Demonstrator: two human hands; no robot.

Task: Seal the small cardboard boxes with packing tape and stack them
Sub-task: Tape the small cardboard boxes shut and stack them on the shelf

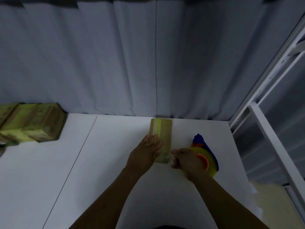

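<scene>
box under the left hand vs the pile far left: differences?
The single box lies alone mid-table; the pile is several boxes packed together at the table's far left.
The left hand rests flat on the single box, and the right hand grips the tape dispenser beside it; nothing touches the pile.
The single box points straight away from the person; the pile sits skewed.
Shared: tan cardboard with a lighter strip along the top.
</scene>
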